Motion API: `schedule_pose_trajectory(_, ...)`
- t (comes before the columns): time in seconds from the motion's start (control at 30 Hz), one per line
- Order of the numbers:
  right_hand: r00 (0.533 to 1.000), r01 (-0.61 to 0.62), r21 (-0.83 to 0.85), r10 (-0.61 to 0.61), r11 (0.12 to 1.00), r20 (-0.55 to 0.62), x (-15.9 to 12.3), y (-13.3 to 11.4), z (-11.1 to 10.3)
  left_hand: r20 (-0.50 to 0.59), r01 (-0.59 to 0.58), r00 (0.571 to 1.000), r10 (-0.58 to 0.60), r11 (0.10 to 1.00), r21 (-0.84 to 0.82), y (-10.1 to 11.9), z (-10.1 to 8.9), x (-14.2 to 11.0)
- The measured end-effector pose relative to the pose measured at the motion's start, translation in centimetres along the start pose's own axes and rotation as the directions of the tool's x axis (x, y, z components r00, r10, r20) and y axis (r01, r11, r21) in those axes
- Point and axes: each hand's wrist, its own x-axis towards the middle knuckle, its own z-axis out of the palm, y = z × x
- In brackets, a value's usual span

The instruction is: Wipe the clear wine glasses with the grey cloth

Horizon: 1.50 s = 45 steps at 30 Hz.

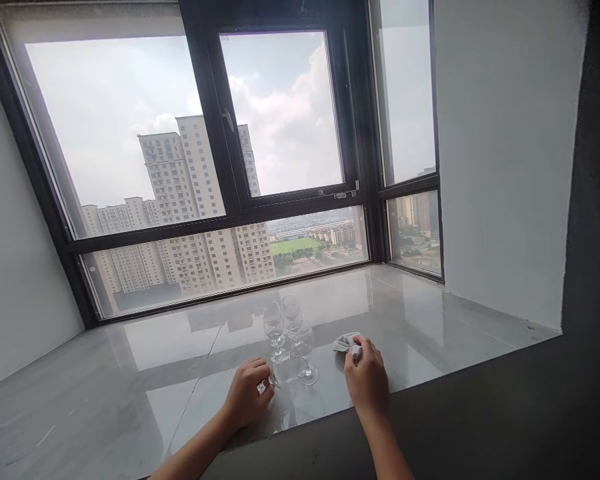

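My left hand [251, 392] is closed around the stem end of a clear wine glass [287, 369]. That glass is tipped on its side, its bowl pointing right, low over the sill; whether it touches the surface I cannot tell. A grey cloth [347, 341] is bunched in my right hand [368, 373], close above the sill. Between and beyond my hands, several stemmed glasses stand upright in a group. One wine glass [307, 373] is nearest, partly overlapping the tipped bowl, and another [274, 323] stands farther back on the left.
The glossy grey stone sill [220, 373] has its front edge just below my hands. Behind it runs a dark-framed window [235, 217] with a handle [228, 120]. A white wall [505, 153] bounds the right side.
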Motion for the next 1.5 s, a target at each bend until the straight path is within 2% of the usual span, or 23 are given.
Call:
schedule_pose_trajectory(0.9, 1.0, -0.004, 0.003, 0.004, 1.0, 0.014, -0.01, 0.22, 0.07, -0.003, -0.007, 1.0, 0.007, 1.0, 0.023, -0.27, 0.16, -0.12)
schedule_pose_trajectory(1.5, 0.998, -0.037, 0.008, 0.036, 0.999, 0.058, -0.01, -0.11, -0.33, 0.03, 0.015, 0.999, -0.014, 1.0, -0.027, -0.39, 0.26, -0.18)
